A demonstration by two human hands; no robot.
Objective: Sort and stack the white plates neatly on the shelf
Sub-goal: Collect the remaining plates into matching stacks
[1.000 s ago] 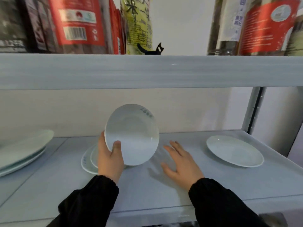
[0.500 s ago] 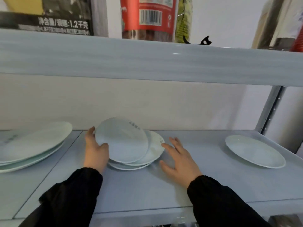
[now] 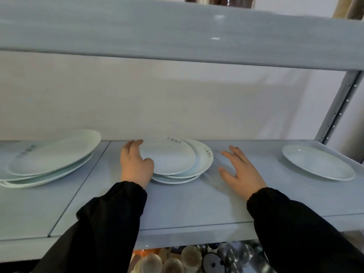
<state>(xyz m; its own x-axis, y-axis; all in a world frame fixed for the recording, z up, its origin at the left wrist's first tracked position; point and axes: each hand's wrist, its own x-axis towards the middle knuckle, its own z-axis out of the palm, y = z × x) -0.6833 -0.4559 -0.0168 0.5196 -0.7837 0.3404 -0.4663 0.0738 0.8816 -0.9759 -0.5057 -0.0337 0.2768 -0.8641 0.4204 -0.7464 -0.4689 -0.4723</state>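
On my feed the left hand [image 3: 136, 164] grips the left rim of the top plate [image 3: 167, 158], fingers curled round its far side, thumb on its face. That plate sits off-centre on the small stack [image 3: 202, 164], mid-shelf toward the back edge. The right hand [image 3: 240, 170] lies on the shelf [image 3: 187, 205] just right of it, fingers spread. Near the left edge I see the larger plates [image 3: 53, 156] stacked; a single plate [image 3: 317, 162] lies near the right edge.
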